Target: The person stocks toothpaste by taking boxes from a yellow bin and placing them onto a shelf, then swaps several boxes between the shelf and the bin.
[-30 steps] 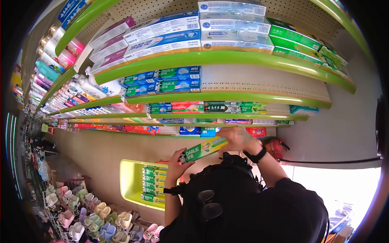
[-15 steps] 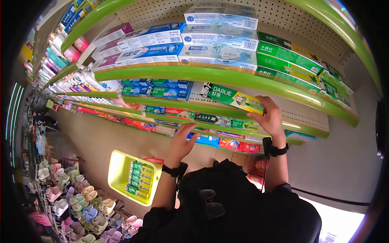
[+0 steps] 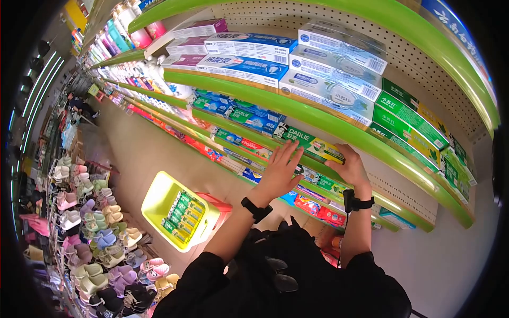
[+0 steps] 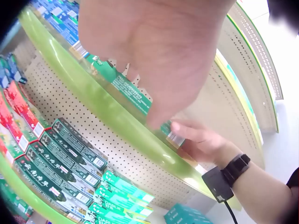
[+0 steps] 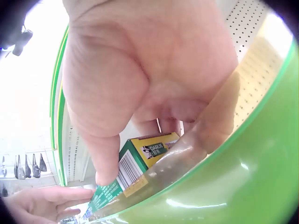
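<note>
A green and yellow Darlie toothpaste box (image 3: 307, 141) lies lengthwise at the front of the second shelf, right beside the stacked blue Darlie boxes (image 3: 249, 114). My right hand (image 3: 351, 168) pinches its right end, thumb on the near side and fingers behind; the right wrist view shows the thumb next to the barcode end of the toothpaste box (image 5: 133, 168). With fingers straight, my left hand (image 3: 278, 174) reaches over the front of its left part. In the left wrist view that hand (image 4: 154, 56) covers much of the box.
A green shelf edge (image 3: 318, 108) curves just above my hands, with white, blue and green toothpaste boxes (image 3: 331, 93) over it. More toothpaste fills lower shelves. A yellow basket (image 3: 154, 204) holding several Darlie boxes stands at lower left, near racks of slippers (image 3: 95, 249).
The toothpaste box went from between both hands above the floor up to the second shelf. My left hand let go, then came up to the box's front. The view has turned.
</note>
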A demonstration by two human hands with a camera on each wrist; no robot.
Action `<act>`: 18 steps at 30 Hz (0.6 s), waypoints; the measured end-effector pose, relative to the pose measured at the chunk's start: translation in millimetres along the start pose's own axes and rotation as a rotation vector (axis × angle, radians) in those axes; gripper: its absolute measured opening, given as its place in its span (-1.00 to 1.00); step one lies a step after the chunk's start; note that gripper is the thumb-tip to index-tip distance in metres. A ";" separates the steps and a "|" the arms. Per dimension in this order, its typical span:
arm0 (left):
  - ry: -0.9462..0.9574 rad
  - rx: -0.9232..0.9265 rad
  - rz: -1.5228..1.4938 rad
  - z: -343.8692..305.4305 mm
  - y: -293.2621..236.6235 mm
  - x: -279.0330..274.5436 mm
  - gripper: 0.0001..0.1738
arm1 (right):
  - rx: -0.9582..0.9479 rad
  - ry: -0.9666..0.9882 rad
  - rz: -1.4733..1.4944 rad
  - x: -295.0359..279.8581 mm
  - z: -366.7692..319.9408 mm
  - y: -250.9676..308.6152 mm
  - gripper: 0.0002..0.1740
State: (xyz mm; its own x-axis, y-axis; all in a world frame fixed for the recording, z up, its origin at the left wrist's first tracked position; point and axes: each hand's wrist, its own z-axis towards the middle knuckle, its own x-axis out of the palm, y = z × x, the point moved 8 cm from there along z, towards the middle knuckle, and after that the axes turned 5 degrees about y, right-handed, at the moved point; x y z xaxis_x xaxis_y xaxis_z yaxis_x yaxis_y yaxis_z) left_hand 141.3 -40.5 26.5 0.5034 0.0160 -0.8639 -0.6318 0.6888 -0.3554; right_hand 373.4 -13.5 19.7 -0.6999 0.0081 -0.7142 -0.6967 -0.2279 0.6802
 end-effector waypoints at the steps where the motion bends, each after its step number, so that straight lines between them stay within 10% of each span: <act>1: -0.002 -0.009 -0.006 -1.8 0.9 1.9 -0.04 | 0.000 0.010 -0.003 3.3 -1.1 -2.3 -0.29; 18: -0.195 0.008 -0.236 -16.7 8.7 -27.4 -0.18 | -0.035 -0.217 -0.143 3.4 -12.2 18.0 -0.23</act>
State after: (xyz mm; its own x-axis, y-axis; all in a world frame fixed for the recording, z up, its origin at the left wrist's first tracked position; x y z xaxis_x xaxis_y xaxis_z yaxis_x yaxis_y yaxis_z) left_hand 112.2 -47.1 41.1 0.7398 -0.0072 -0.6728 -0.4796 0.6957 -0.5347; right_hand 360.4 -29.4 27.6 -0.6147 0.2507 -0.7478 -0.7877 -0.2432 0.5660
